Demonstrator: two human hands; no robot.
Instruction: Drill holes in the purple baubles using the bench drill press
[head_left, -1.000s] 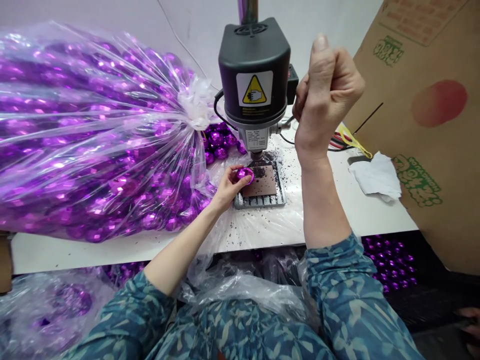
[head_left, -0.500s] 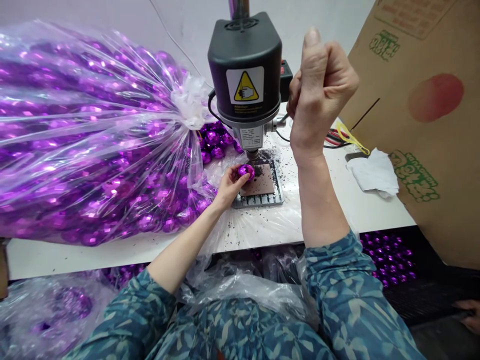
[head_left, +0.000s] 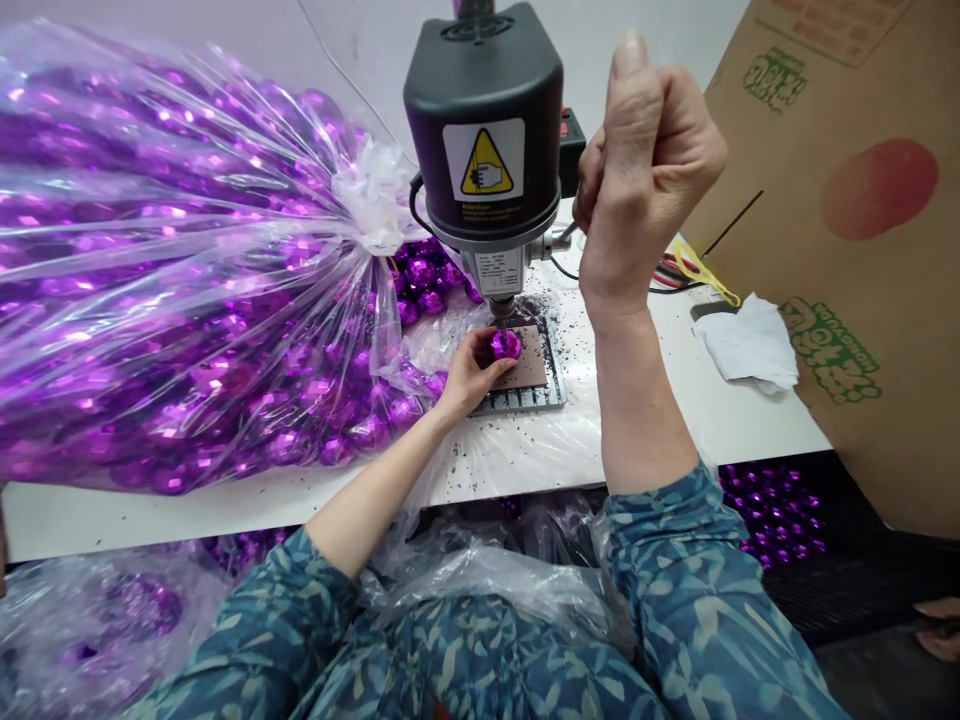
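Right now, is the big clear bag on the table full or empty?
Full: shiny purple balls crowd the bag, showing through its plastic up to near the bunched neck.

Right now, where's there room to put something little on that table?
Bare white tabletop shows between the right forearm and the crumpled white sheet. A thin strip borders the big bag's near side, with a few specks. Under the drill it's crowded: left hand, purple ball, base plate, dark shavings.

Glossy purple ball (head_left: 506, 344); matt brown board (head_left: 531, 358).
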